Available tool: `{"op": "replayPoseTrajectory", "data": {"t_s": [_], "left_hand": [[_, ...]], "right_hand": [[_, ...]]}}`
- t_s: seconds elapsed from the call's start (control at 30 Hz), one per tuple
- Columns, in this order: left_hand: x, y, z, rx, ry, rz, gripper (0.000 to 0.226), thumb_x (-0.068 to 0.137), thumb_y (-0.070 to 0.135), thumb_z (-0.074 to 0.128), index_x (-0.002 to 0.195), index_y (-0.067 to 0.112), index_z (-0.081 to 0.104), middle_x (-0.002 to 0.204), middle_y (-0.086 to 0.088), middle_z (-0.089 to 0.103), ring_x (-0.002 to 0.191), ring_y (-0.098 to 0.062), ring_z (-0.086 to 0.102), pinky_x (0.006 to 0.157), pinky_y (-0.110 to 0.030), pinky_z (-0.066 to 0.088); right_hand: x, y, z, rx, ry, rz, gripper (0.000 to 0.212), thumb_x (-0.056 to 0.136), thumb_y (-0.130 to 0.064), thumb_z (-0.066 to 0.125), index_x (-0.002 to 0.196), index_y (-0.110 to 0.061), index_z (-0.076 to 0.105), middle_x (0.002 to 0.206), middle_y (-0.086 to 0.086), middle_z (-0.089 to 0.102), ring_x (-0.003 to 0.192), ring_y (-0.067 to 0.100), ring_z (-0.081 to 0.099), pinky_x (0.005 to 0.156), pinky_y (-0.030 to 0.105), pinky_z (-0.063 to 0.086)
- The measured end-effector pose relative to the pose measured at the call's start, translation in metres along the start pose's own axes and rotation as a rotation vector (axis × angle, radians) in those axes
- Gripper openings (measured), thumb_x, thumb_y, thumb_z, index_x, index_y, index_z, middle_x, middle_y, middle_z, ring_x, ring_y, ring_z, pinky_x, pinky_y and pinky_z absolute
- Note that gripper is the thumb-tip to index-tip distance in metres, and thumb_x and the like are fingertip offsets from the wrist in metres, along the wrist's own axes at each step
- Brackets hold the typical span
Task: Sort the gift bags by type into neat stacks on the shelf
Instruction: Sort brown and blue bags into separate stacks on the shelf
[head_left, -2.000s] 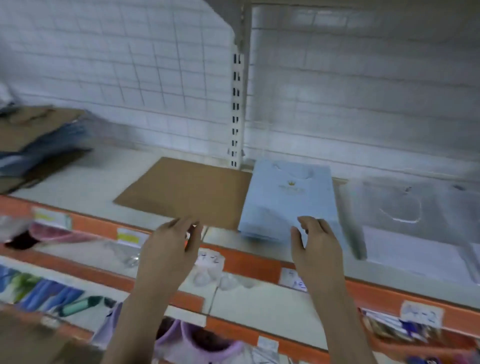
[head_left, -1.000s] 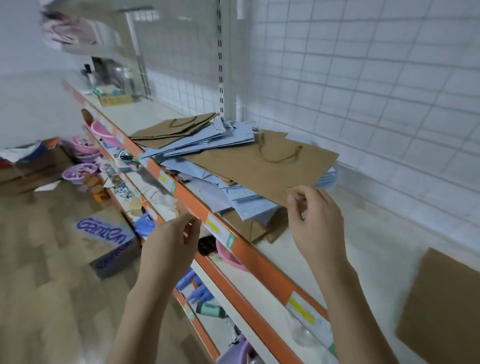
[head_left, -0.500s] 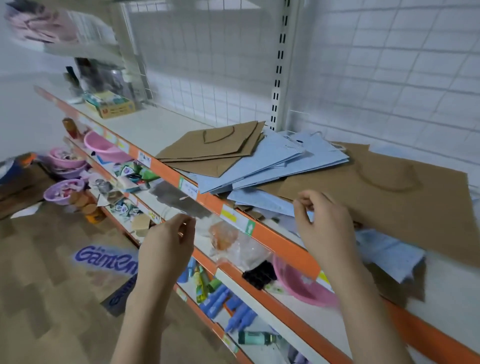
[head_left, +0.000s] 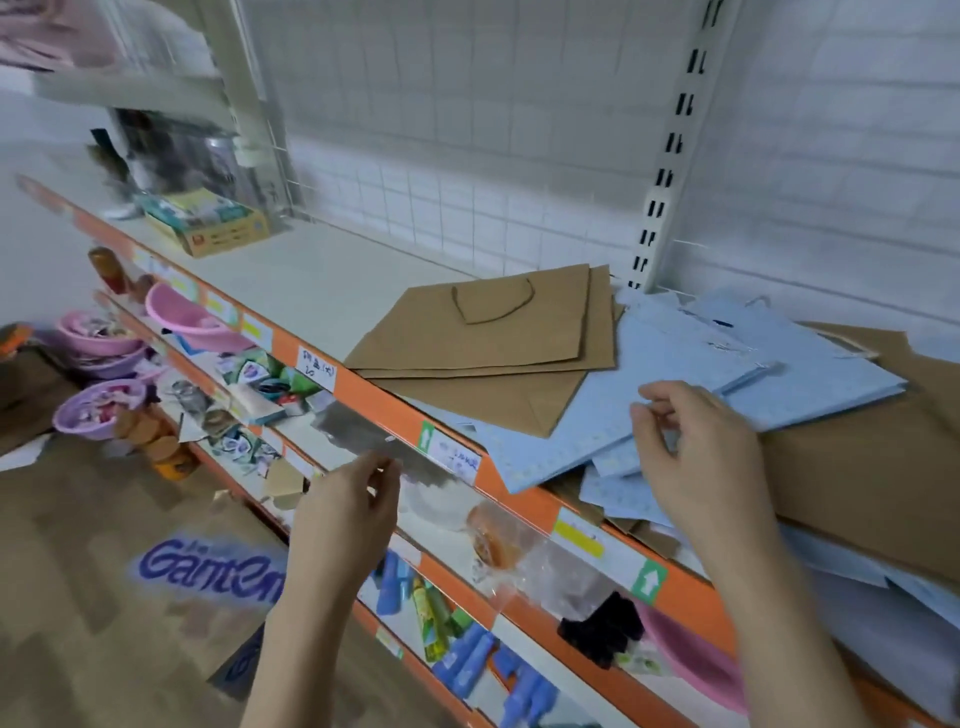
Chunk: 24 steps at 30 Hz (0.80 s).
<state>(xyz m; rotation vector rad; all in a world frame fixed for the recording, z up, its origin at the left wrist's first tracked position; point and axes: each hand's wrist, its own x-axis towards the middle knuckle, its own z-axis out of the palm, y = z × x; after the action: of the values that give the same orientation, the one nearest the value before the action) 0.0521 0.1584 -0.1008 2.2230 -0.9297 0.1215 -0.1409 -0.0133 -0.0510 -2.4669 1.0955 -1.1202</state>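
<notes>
Pile: brown gift bags (head_left: 483, 348) and blue gift bags (head_left: 691, 374) lie jumbled together on the shelf (head_left: 311, 275).
Progress: early, I'd say; nothing here stacked.
Grip: left hand (head_left: 353, 504) and right hand (head_left: 701, 447) loosely curled, empty.

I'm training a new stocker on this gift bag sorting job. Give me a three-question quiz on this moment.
1. True or false: the left hand grips a bag.
2. Which bags lie on top at the pile's left end? A brown paper bags B light blue bags
3. Fill in: the right hand hovers over the ___ bags.

Key: 1 false; 2 A; 3 light blue
</notes>
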Motion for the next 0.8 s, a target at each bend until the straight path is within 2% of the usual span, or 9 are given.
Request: {"op": "replayPoseTrajectory", "data": {"t_s": [0.13, 0.23, 0.37, 0.47, 0.53, 0.63, 0.7, 0.77, 0.8], "left_hand": [[0.054, -0.025, -0.018, 0.036, 0.076, -0.037, 0.014, 0.09, 0.019, 0.055, 0.086, 0.012, 0.066, 0.055, 0.01, 0.055, 0.05, -0.017, 0.054, 0.05, -0.021, 0.038], [0.084, -0.039, -0.019, 0.011, 0.134, -0.035, 0.014, 0.09, 0.018, 0.055, 0.09, 0.011, 0.068, 0.063, 0.008, 0.058, 0.053, -0.014, 0.054, 0.053, -0.018, 0.04], [0.114, -0.052, -0.002, -0.011, 0.053, -0.05, 0.018, 0.091, 0.024, 0.053, 0.091, 0.012, 0.067, 0.066, 0.005, 0.062, 0.057, -0.018, 0.058, 0.053, -0.027, 0.046], [0.142, -0.052, 0.011, -0.055, -0.01, 0.001, 0.018, 0.091, 0.026, 0.052, 0.091, 0.014, 0.066, 0.068, 0.001, 0.066, 0.06, -0.019, 0.06, 0.061, -0.035, 0.051], [0.165, -0.049, 0.018, -0.074, -0.03, 0.066, 0.017, 0.09, 0.023, 0.053, 0.091, 0.014, 0.067, 0.068, -0.001, 0.066, 0.062, -0.02, 0.061, 0.06, -0.032, 0.049], [0.203, -0.048, 0.029, -0.124, -0.099, 0.102, 0.018, 0.091, 0.022, 0.052, 0.096, 0.012, 0.066, 0.075, -0.004, 0.067, 0.071, -0.024, 0.062, 0.06, -0.027, 0.041], [0.227, -0.05, 0.04, -0.089, -0.209, 0.057, 0.031, 0.091, 0.03, 0.052, 0.112, 0.01, 0.061, 0.098, -0.011, 0.066, 0.092, -0.03, 0.06, 0.077, -0.03, 0.043], [0.245, -0.054, 0.051, 0.03, -0.355, -0.016, 0.061, 0.085, 0.052, 0.052, 0.126, 0.007, 0.048, 0.117, -0.018, 0.055, 0.11, -0.035, 0.051, 0.093, -0.037, 0.038], [0.252, -0.055, 0.056, 0.081, -0.415, -0.053, 0.077, 0.079, 0.063, 0.051, 0.13, 0.006, 0.042, 0.122, -0.02, 0.05, 0.114, -0.038, 0.047, 0.097, -0.04, 0.036]], "right_hand": [[0.043, -0.02, 0.035, 0.032, 0.009, -0.024, 0.015, 0.088, -0.016, 0.058, 0.098, -0.008, 0.064, 0.088, 0.005, 0.064, 0.077, 0.017, 0.058, 0.065, 0.025, 0.041], [0.063, -0.029, 0.057, 0.048, -0.014, -0.028, 0.015, 0.088, -0.018, 0.056, 0.098, -0.01, 0.064, 0.087, 0.0, 0.062, 0.074, 0.016, 0.059, 0.062, 0.027, 0.047], [0.07, -0.026, 0.075, 0.018, -0.054, 0.024, 0.014, 0.088, -0.019, 0.056, 0.099, -0.013, 0.063, 0.087, 0.0, 0.064, 0.075, 0.017, 0.059, 0.061, 0.027, 0.046], [0.074, -0.024, 0.082, 0.0, -0.057, 0.128, 0.013, 0.088, -0.017, 0.056, 0.099, -0.014, 0.063, 0.089, 0.0, 0.06, 0.073, 0.015, 0.057, 0.058, 0.023, 0.042], [0.075, -0.025, 0.084, -0.012, -0.037, 0.201, 0.013, 0.088, -0.015, 0.056, 0.099, -0.014, 0.062, 0.088, -0.001, 0.057, 0.075, 0.016, 0.056, 0.059, 0.021, 0.04], [0.075, -0.025, 0.086, -0.024, -0.007, 0.314, 0.015, 0.088, -0.017, 0.055, 0.101, -0.013, 0.061, 0.088, 0.001, 0.061, 0.079, 0.02, 0.059, 0.068, 0.033, 0.047], [0.075, -0.028, 0.086, -0.046, 0.008, 0.364, 0.02, 0.088, -0.027, 0.052, 0.102, -0.015, 0.061, 0.088, 0.0, 0.064, 0.079, 0.021, 0.061, 0.072, 0.04, 0.051], [0.077, -0.035, 0.086, -0.073, 0.021, 0.391, 0.023, 0.089, -0.029, 0.052, 0.103, -0.014, 0.061, 0.089, -0.001, 0.065, 0.08, 0.019, 0.061, 0.074, 0.038, 0.051], [0.078, -0.038, 0.087, -0.099, 0.032, 0.401, 0.022, 0.088, -0.024, 0.054, 0.104, -0.012, 0.062, 0.09, 0.001, 0.065, 0.081, 0.019, 0.061, 0.074, 0.034, 0.049]]}}
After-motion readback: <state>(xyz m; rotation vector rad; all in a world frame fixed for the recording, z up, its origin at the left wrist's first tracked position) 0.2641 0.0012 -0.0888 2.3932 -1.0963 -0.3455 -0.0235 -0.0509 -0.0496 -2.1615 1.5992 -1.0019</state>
